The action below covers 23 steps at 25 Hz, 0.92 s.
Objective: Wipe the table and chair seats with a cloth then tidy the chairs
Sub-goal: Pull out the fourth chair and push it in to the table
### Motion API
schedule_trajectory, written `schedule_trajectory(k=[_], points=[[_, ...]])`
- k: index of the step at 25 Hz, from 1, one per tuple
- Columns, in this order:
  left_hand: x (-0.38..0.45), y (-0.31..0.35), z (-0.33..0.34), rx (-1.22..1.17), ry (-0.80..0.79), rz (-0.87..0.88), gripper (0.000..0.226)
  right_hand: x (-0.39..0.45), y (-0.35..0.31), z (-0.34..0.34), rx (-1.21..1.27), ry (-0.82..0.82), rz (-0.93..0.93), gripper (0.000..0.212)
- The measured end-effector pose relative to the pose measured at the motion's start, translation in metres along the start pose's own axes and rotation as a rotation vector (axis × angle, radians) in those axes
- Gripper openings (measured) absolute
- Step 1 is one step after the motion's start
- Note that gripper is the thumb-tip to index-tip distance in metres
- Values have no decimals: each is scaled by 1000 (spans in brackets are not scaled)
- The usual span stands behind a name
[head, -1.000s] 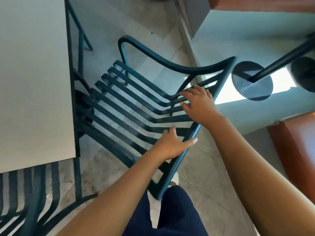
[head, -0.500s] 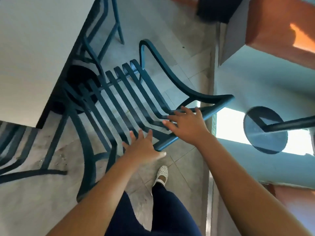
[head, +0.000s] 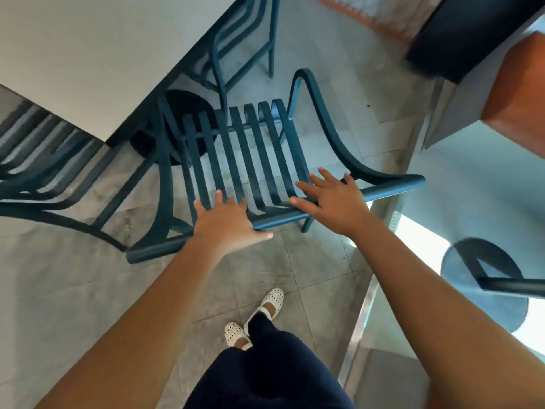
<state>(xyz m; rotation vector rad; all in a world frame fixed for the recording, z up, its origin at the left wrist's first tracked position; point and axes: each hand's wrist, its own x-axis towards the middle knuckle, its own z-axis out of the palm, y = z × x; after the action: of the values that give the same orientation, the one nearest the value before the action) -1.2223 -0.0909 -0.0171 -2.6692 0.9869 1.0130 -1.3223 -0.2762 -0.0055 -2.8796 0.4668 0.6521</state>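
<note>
Now we are at the tidy-up part, we think, because no cloth shows anywhere and both of our hands are on a chair. Our left hand [head: 228,222] lies flat on the top bar of the blue chair [head: 250,149], fingers spread out and not curled around it. Our right hand [head: 331,202] rests on the same bar, a bit farther along, and its fingers are spread too, so neither hand is really squeezing. The blue chair stands just beside the white table [head: 97,54], with its seat pointing in toward the table and its front edge near the table's round black foot [head: 177,122]. It does not look fully tucked under yet, so we guess one more push is left. We cannot tell from here if the table top and the seats got wiped; the table top looks bare and plain. Another chair [head: 44,172] sits on the left side of the table, partly under it, and a third one [head: 244,39] stands on the far side. Under the table the floor [head: 88,276] is grey tile with some dark smudges. To the right of the blue chair we see a second round table foot [head: 483,281] and bright light on the floor.
</note>
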Motion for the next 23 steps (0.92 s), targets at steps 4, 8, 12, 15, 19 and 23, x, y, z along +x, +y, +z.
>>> schedule_trajectory(k=[4,8,12,15,19,23], points=[[-5,2,-1,-73,88,-30,47,4,-3,9,40,134,26,57],[-12,6,-1,-127,90,-97,36,-1,-4,10,-7,247,45,53],[-16,9,-1,-103,67,-136,34,-1,6,18,-28,326,11,64],[-22,19,4,-111,58,-219,32,-7,19,29,36,548,-53,58],[-26,37,11,-88,25,-302,36,-11,41,37,-21,565,-94,53],[-27,64,16,-153,28,-338,36,-6,74,29,-62,589,-211,49]])
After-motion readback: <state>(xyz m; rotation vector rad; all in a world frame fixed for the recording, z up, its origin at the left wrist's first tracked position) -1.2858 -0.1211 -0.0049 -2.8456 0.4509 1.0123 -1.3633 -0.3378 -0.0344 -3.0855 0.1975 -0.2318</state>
